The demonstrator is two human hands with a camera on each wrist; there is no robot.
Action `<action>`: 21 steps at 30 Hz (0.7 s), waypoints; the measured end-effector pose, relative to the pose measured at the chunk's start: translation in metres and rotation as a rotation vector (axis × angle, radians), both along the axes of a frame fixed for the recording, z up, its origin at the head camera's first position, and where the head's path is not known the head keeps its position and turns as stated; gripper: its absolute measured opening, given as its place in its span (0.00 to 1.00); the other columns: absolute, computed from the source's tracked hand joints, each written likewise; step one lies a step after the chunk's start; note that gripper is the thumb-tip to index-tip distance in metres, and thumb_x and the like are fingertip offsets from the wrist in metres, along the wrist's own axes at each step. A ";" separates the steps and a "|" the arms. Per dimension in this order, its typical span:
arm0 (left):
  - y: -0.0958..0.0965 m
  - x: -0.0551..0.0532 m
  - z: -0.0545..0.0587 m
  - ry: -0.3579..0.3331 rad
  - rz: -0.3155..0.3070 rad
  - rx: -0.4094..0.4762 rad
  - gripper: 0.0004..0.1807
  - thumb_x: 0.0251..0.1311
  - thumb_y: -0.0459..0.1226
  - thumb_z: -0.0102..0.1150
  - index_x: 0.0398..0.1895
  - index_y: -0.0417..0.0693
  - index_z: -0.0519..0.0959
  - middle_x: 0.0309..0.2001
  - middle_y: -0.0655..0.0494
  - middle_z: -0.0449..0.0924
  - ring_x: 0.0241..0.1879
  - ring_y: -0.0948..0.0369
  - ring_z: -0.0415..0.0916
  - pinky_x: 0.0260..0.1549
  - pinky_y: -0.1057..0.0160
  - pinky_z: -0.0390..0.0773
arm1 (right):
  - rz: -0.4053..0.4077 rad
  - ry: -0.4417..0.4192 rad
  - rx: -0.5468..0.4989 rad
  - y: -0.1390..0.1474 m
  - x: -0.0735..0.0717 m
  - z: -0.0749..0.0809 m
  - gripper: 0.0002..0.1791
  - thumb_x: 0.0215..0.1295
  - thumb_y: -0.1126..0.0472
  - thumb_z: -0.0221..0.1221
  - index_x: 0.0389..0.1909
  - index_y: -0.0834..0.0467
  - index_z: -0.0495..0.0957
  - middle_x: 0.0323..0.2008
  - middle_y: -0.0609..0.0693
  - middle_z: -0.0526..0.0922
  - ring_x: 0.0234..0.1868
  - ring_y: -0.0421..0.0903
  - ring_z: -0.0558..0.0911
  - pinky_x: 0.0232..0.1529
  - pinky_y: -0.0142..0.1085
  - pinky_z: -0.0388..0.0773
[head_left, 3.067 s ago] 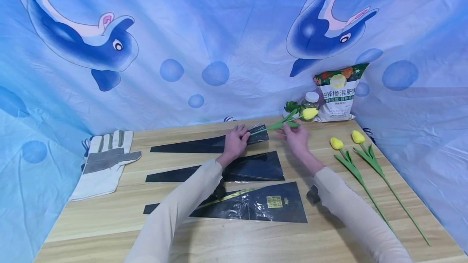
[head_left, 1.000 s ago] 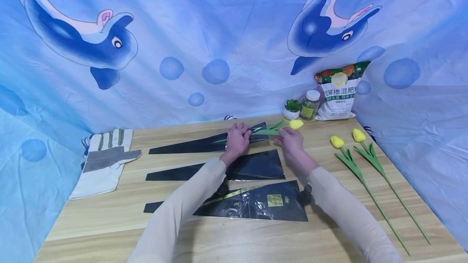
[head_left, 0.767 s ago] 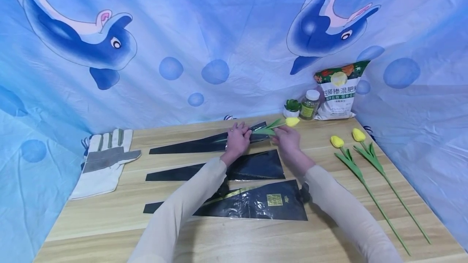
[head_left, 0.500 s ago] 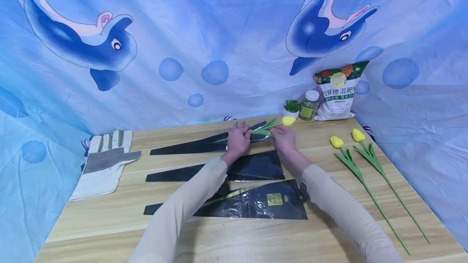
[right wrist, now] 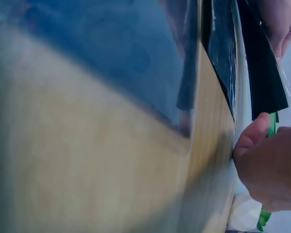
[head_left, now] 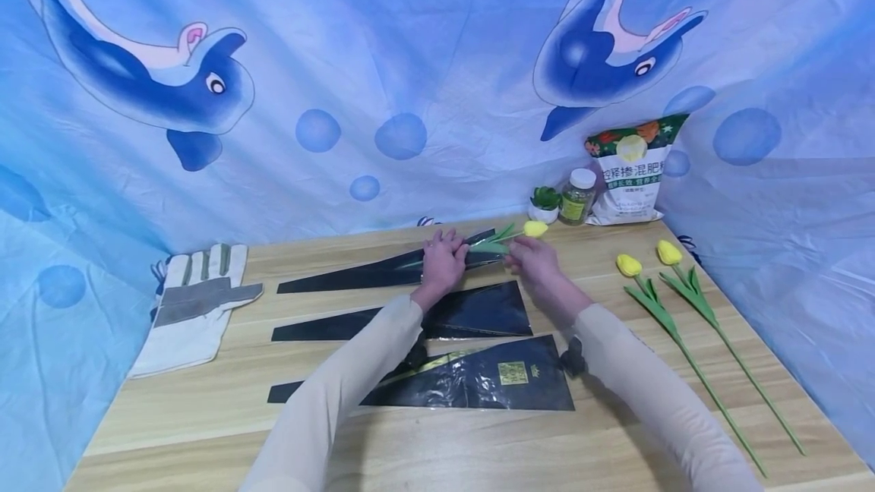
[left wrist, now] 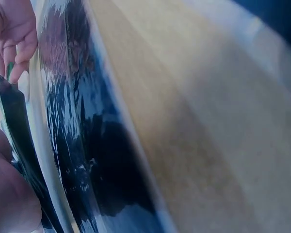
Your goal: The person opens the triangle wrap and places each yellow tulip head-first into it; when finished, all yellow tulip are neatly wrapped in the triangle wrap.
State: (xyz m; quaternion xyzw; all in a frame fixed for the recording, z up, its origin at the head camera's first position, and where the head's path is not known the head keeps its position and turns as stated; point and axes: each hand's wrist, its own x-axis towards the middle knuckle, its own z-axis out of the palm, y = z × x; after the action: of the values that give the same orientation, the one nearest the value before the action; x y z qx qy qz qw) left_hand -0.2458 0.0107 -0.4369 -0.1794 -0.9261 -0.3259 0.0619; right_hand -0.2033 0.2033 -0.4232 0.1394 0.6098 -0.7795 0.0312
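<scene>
An artificial yellow tulip [head_left: 535, 228] lies with its stem and part of its green leaves inside the farthest black flower sleeve [head_left: 355, 276]; its head sticks out past the wide end. My right hand [head_left: 538, 263] pinches the tulip by its green part at the sleeve's mouth, thumb and fingers together, as the right wrist view [right wrist: 271, 155] shows. My left hand [head_left: 443, 258] holds the same sleeve near its wide end; its fingertips are partly hidden. Two more black sleeves, one in the middle [head_left: 478, 310] and one nearest [head_left: 472, 386], lie flat below.
Two yellow tulips [head_left: 659, 310] lie at the right of the wooden table [head_left: 437, 446]. At the back right stand a small potted succulent [head_left: 544, 203], a lidded jar [head_left: 578, 196] and a fertilizer bag [head_left: 630, 173]. A work glove [head_left: 194, 310] lies at the left.
My right hand has moved left with the tulip, whose stem and leaves have slid deeper into the farthest sleeve. My left hand has stayed on that sleeve. During the last half second little has shifted.
</scene>
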 end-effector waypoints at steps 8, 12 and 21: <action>0.002 0.000 0.002 0.003 0.000 -0.021 0.20 0.76 0.40 0.50 0.63 0.39 0.77 0.70 0.42 0.67 0.73 0.41 0.54 0.70 0.38 0.48 | -0.007 0.063 0.077 -0.005 0.000 0.000 0.29 0.70 0.77 0.51 0.71 0.75 0.58 0.37 0.57 0.79 0.28 0.41 0.77 0.28 0.28 0.77; 0.003 0.000 0.002 0.008 -0.005 -0.026 0.20 0.75 0.40 0.50 0.63 0.40 0.77 0.69 0.41 0.67 0.73 0.41 0.54 0.70 0.38 0.49 | -0.003 0.054 0.124 -0.008 -0.001 0.000 0.29 0.69 0.78 0.51 0.71 0.74 0.60 0.40 0.59 0.79 0.27 0.41 0.76 0.27 0.29 0.76; 0.004 0.001 0.003 0.005 0.002 -0.044 0.19 0.74 0.40 0.52 0.62 0.42 0.79 0.69 0.43 0.68 0.72 0.40 0.56 0.69 0.37 0.49 | 0.103 0.032 0.293 0.000 -0.001 -0.001 0.27 0.74 0.73 0.50 0.71 0.72 0.60 0.58 0.71 0.75 0.30 0.40 0.78 0.29 0.28 0.77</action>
State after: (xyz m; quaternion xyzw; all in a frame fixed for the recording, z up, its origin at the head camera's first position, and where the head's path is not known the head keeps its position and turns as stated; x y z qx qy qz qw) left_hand -0.2449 0.0144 -0.4343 -0.1806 -0.9332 -0.3048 0.0604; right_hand -0.2039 0.2034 -0.4241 0.0985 0.7237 -0.6818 0.0406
